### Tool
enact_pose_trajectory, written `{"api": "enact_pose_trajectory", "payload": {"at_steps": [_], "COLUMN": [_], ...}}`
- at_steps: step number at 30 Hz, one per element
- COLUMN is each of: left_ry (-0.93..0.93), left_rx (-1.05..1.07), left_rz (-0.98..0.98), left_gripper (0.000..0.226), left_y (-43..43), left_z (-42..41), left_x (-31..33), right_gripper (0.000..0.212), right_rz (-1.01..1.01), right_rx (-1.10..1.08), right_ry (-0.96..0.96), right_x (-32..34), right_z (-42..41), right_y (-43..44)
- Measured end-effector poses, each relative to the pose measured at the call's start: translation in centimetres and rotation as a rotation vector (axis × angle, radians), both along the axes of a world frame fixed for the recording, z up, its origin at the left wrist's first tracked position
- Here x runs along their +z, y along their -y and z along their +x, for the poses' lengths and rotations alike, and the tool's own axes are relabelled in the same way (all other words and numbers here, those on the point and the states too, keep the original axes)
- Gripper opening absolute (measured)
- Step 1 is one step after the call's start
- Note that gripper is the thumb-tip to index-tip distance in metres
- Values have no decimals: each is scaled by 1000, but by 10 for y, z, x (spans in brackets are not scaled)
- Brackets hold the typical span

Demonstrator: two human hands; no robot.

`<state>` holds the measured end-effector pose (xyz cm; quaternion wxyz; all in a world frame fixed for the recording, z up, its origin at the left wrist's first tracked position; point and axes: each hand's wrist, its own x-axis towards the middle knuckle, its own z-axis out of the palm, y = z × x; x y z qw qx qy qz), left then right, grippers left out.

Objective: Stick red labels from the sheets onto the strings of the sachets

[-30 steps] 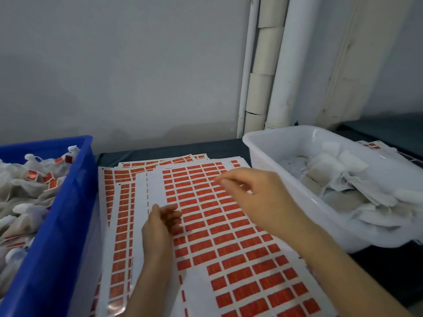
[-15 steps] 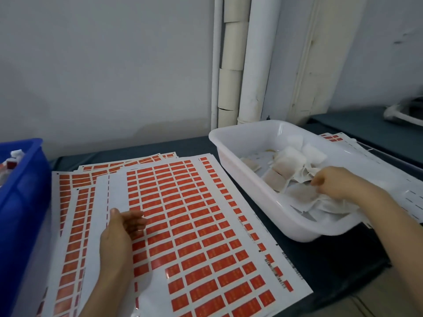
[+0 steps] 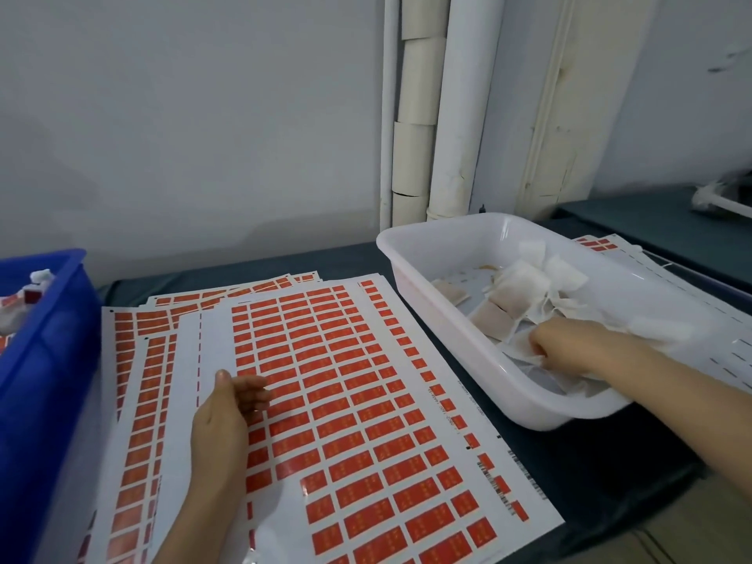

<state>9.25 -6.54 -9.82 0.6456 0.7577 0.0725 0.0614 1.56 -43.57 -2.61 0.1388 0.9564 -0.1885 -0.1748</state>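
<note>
The sachets (image 3: 519,284) lie heaped in the white tub (image 3: 431,311): probably light, limp, tearable pouches, best pinched at a corner or string. Inside the tub the right hand (image 3: 569,348) seems to pinch one, though blur hides the grip. Left of the tub the left hand (image 3: 224,421) rests slack on the red label sheet (image 3: 366,380); a blue crate (image 3: 44,360) stands farther left.

Right hand (image 3: 569,348) is off the label sheet (image 3: 346,380) and now in the white tub (image 3: 460,360). It sits nearer the front wall than 0.5 s ago, fingers curled on a sachet (image 3: 520,347). View pans right; blue bin (image 3: 40,339) is mostly cut off.
</note>
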Motion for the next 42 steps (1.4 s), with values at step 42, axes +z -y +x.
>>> {"api": "enact_pose_trajectory", "payload": {"at_steps": [42], "left_ry": [5], "left_rx": [-215], "left_rz": [-140], "left_gripper": [8], "left_y": [-25], "left_z": [1], "left_x": [35], "right_gripper": [16], "right_rz": [1954], "right_rx": [-272], "right_ry": [899], "right_x": [-31], "right_z": [56], "right_y": [-268]}}
